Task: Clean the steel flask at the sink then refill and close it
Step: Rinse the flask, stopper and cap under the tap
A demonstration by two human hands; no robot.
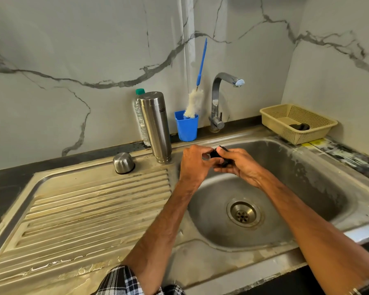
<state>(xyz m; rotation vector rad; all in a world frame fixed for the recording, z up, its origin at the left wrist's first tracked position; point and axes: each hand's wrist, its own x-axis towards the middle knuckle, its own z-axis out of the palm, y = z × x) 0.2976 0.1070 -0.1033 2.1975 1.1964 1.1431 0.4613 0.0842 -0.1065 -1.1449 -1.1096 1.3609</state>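
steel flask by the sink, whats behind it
A clear plastic bottle with a green cap stands behind the steel flask. The flask covers much of it.

Tall cylindrical steel flask (156,126): is gleaming silver
Square plastic cup (186,128): is showing blue
Perforated plastic basket (281,128): is showing cream

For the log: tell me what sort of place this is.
Probably a home kitchen: a steel sink with ribbed draining board, a tap, and a bottle brush in a blue cup by the marble-look wall.
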